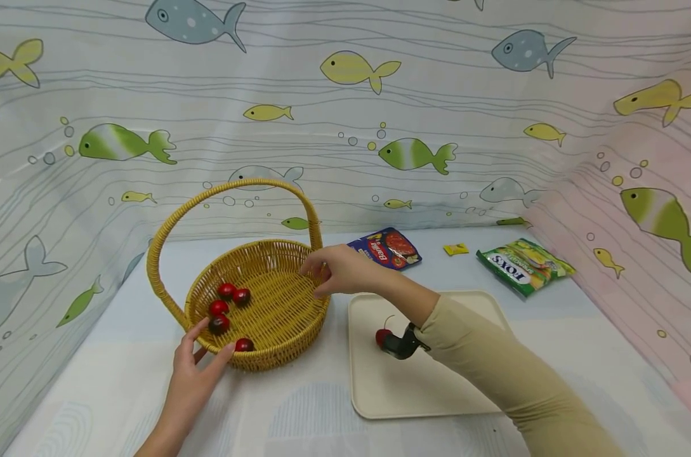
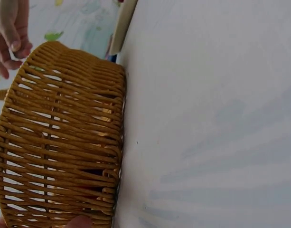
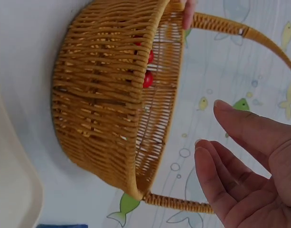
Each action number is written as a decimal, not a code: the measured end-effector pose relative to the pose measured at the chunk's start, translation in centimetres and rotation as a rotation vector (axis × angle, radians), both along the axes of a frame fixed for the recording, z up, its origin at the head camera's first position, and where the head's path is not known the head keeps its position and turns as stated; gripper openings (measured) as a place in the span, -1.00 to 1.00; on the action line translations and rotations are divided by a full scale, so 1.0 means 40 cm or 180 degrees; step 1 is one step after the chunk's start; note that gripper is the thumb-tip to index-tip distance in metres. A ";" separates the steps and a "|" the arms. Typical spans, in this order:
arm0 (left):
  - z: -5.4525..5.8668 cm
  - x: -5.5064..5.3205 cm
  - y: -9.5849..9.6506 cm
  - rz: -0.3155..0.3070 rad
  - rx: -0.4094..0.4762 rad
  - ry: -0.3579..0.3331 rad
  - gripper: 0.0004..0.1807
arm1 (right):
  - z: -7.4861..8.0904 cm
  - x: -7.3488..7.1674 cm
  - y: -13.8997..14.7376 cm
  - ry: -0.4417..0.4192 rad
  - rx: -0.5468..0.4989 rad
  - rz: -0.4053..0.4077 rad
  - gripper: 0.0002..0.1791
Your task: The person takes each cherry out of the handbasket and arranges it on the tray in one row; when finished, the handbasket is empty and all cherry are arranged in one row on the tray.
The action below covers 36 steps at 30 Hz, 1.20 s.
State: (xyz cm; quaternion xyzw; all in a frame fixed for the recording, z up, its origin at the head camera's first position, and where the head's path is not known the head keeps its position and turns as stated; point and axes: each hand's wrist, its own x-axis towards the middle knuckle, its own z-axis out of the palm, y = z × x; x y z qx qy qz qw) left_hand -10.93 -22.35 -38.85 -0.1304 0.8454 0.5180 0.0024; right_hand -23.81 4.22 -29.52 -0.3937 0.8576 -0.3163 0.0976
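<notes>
The wicker basket (image 1: 282, 362) with a tall arched handle stands on the table, with several dark red cherries (image 1: 241, 297) on the left side of its floor. My left hand (image 1: 193, 374) holds the basket's near-left rim, fingers and thumb spread along the edge; its fingertips show at the wicker in the left wrist view. My right hand (image 1: 345, 270) hovers over the basket's right rim. In the right wrist view, its thumb and bent fingers (image 3: 216, 175) stand apart with nothing between them. One stemmed cherry (image 1: 382, 336) lies on the cream tray (image 1: 425, 397), partly covered by the right wrist camera.
Behind the right hand lies a blue Barilla pouch (image 1: 393, 249). A small yellow packet (image 1: 456, 249) and a green Fox's bag (image 1: 522, 266) are at the back right. The basket handle (image 1: 231, 185) arches high beside the right hand. Fish-patterned sheeting rises behind the table.
</notes>
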 end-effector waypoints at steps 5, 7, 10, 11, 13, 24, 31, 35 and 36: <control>0.000 -0.001 0.000 -0.0005 0.0000 0.0003 -0.07 | -0.006 -0.018 -0.042 -0.0026 0.0086 0.0069 -0.64; 0.000 -0.002 0.001 -0.0004 -0.0006 -0.0013 -0.06 | -0.009 -0.025 -0.057 -0.0023 0.0098 0.0106 -0.64; 0.000 -0.003 0.003 -0.0005 -0.0007 -0.0027 -0.06 | -0.016 -0.037 -0.079 -0.0017 0.0095 0.0132 -0.64; -0.001 -0.003 0.003 -0.0004 -0.0008 -0.0026 -0.06 | -0.019 -0.041 -0.087 -0.0023 0.0100 0.0134 -0.64; -0.001 -0.003 0.004 0.0001 -0.0013 -0.0030 -0.06 | -0.024 -0.050 -0.101 -0.0024 0.0105 0.0154 -0.63; -0.001 -0.003 -0.003 0.0002 -0.0013 -0.0156 -0.02 | -0.036 -0.094 -0.197 -0.0147 0.0147 0.0076 -0.64; -0.003 -0.006 -0.006 0.0000 0.0010 -0.0079 -0.03 | -0.045 -0.134 -0.253 -0.0499 -0.0189 0.0050 -0.65; -0.005 -0.007 -0.004 0.0014 0.0013 -0.0077 -0.04 | -0.060 -0.152 -0.269 -0.0811 -0.0378 0.0026 -0.64; -0.006 -0.008 -0.003 0.0013 0.0011 -0.0068 -0.04 | -0.065 -0.157 -0.271 -0.0892 -0.0424 0.0000 -0.63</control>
